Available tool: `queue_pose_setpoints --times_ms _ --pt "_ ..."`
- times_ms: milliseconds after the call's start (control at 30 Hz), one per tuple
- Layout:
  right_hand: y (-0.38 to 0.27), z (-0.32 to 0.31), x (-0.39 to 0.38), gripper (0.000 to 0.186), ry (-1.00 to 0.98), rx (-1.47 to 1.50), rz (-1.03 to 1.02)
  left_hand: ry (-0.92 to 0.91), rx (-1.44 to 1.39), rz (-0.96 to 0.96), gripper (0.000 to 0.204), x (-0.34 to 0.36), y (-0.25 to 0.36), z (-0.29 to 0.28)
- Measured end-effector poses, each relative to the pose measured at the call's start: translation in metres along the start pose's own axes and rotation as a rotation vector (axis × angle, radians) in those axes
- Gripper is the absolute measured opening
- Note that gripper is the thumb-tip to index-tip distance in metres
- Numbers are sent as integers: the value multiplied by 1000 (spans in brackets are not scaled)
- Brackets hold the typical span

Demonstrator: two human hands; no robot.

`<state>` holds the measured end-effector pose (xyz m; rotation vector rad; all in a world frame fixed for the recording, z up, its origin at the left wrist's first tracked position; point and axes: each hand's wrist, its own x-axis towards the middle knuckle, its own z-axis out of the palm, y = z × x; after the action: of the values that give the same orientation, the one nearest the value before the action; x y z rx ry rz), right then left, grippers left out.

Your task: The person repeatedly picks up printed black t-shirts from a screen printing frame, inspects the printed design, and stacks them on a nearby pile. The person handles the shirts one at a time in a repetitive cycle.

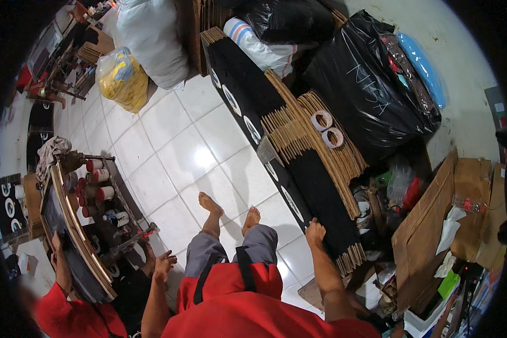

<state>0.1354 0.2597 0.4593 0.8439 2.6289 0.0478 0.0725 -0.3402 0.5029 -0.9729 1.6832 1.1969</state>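
Observation:
A long row of black cloth pieces [327, 194], packed on edge with brown cardboard boards [287, 132], runs along my right side. White round prints [230, 100] show on the row's front face. My right hand [315, 231] is at the near end of this row, its fingers closed on the edge of a black cloth piece. My left hand [164, 265] hangs in the air beside my left thigh, fingers apart, holding nothing. Close to it is a co-worker's hand [149, 258].
At left a co-worker in a red shirt [79, 310] leans over a framed screen [73, 242]; paint jars [100, 176] fill a rack beside it. Two tape rolls [332, 137] lie on cardboard. Black bags [372, 90], a white sack [151, 42] and a yellow-filled bag [124, 81] stand farther off.

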Motion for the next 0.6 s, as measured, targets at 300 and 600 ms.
queue_pose_setpoints --times_ms 300,600 --pt "-14 -37 -8 19 48 49 -6 6 -40 -11 66 -3 3 7" --pt "-98 -116 -31 33 40 230 -125 -91 -252 607 50 -93 188 20"
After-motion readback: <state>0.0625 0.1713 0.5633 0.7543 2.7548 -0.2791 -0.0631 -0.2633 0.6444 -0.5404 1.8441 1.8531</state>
